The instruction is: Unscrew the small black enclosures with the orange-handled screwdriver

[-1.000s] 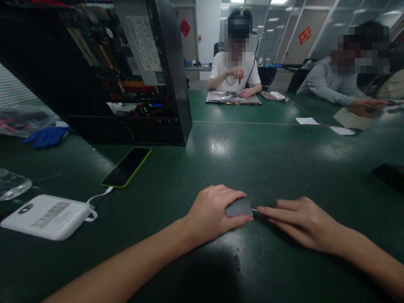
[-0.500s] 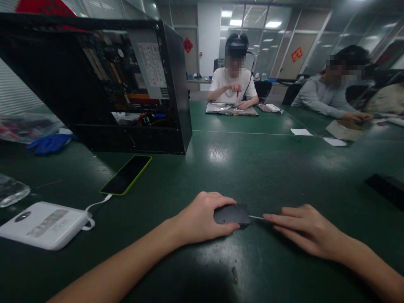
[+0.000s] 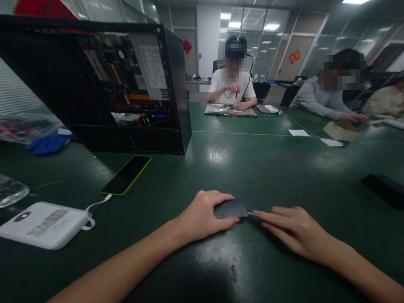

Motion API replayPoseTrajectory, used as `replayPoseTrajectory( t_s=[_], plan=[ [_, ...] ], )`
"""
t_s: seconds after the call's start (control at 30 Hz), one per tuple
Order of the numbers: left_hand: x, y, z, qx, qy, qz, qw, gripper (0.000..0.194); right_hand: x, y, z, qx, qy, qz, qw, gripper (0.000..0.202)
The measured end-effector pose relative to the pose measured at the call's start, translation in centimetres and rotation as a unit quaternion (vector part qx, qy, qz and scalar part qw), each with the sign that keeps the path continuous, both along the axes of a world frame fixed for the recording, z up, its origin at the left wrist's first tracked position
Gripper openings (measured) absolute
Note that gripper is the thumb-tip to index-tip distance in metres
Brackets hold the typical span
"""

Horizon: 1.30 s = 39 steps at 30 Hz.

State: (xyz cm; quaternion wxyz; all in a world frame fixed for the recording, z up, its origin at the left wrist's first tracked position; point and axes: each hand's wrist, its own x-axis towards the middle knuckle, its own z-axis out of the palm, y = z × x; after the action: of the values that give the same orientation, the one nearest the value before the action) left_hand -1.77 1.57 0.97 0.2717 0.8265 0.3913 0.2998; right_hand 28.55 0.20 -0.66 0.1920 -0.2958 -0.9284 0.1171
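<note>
My left hand (image 3: 202,213) wraps around a dark grey computer mouse (image 3: 231,209) on the green table, thumb and fingers on its two long sides. The palm hides the mouse's left end. From the right, my right hand (image 3: 292,225) pinches a thin metal rod (image 3: 250,213) between thumb and fingers. The rod's tip is at the right end of the mouse; whether it goes inside I cannot tell. My fingers cover the rest of the rod.
An opened black computer case (image 3: 176,88) stands at the back left. Nearby lie a phone (image 3: 126,175) cabled to a white power bank (image 3: 47,225), and a blue glove (image 3: 49,144). A black object (image 3: 383,189) lies at right. Across the table, a person (image 3: 233,84) works on a flat panel (image 3: 230,110).
My right hand has moved left and slightly up, so less of the rod shows beside the mouse. The mouse has tilted a little; my left hand keeps its grip.
</note>
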Motion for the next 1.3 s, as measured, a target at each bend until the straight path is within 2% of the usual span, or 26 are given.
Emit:
replayPoseTrajectory(
  t_s=[0.27,0.43,0.57,0.63,0.73,0.8,0.93,1.1,1.2,1.3],
  plan=[
    [0.1,0.0,0.1,-0.004,-0.011,0.011,1.0,0.042,-0.5,-0.3,0.0,-0.005,0.018,-0.009,1.0,0.04],
    [0.7,0.0,-0.4,-0.005,-0.025,0.034,0.999,0.043,-0.6,-0.2,-0.1,-0.011,0.028,-0.015,0.999,0.04],
    [0.7,0.1,-0.3,-0.01,-0.015,0.053,0.998,0.051,-1.3,0.0,0.1,-0.017,0.047,-0.024,0.998,0.039],
    [0.2,0.2,0.0,-0.01,0.005,0.035,0.999,0.055,-1.5,0.1,0.3,-0.011,0.05,-0.037,0.998,0.038],
    [-0.8,0.6,0.7,-0.028,0.033,-0.011,0.999,0.045,-1.3,0.1,0.5,-0.004,0.044,-0.054,0.998,0.037],
    [-1.3,0.7,1.1,-0.042,0.04,-0.021,0.998,0.042,-1.0,0.1,0.6,-0.007,0.032,-0.055,0.998,0.038],
    [-0.9,0.6,0.9,-0.06,0.024,0.007,0.998,0.042,-0.7,-0.1,1.0,-0.004,-0.003,-0.035,0.999,0.039],
    [0.8,0.2,-0.2,-0.063,-0.039,0.062,0.995,0.037,-2.3,-0.4,1.4,0.029,-0.031,-0.035,0.998,0.04],
    [1.0,0.2,-0.3,-0.065,-0.048,0.06,0.995,0.038,-3.4,-0.5,1.4,0.043,-0.045,-0.044,0.997,0.04],
    [0.2,0.3,0.2,-0.063,-0.021,0.05,0.997,0.044,-3.8,-0.6,1.0,0.052,-0.031,-0.055,0.997,0.04]
  ],
)
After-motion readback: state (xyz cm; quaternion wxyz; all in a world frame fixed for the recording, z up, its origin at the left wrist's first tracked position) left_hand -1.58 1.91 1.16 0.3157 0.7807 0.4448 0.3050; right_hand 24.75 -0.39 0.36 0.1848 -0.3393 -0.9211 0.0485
